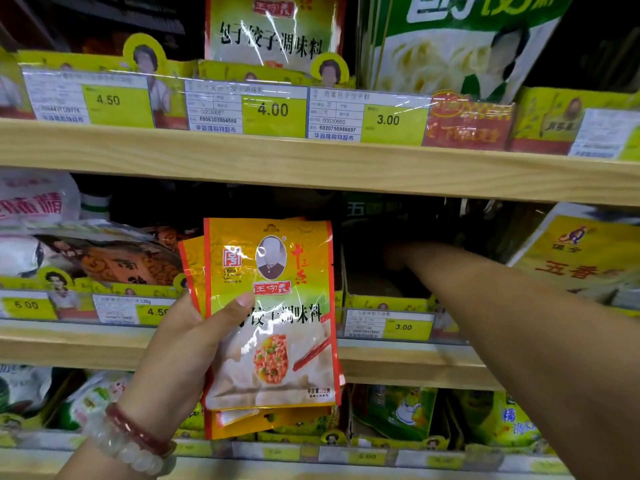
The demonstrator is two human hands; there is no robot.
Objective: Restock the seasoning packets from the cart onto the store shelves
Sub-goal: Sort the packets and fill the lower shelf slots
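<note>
Item: seasoning packets (273,317), a small stack of yellow-and-red pouches printed with a dumpling picture, held upright in front of the middle shelf (242,351). Holder: left hand (187,344), thumb (239,306) pressed across the front pouch and fingers curled behind the stack, so it grasps the stack as a reserve supply, label facing out, probably for matching against the shelf stock. At least two further pouches show behind and below the front one, slightly fanned. Wrist carries a red bracelet (138,427) and a pale beaded one. Second holder: right hand (394,259), reaching deep into a dark slot on the middle shelf, above the 3.00 price tag (403,327); the hand lies in shadow, so whether it is clenched, released or grasping anything cannot be told. Judged purpose of the reach: clearing or seating stock at the back of the slot. Matching stock: a like packet (273,32) stands on the upper shelf (311,161) above the 4.00 tag (273,110), suggesting that row as the proper home. Neighbours: green-and-white pouches (450,46) upper right, yellow pouch (581,254) at far right. Cart: not in view.
</note>
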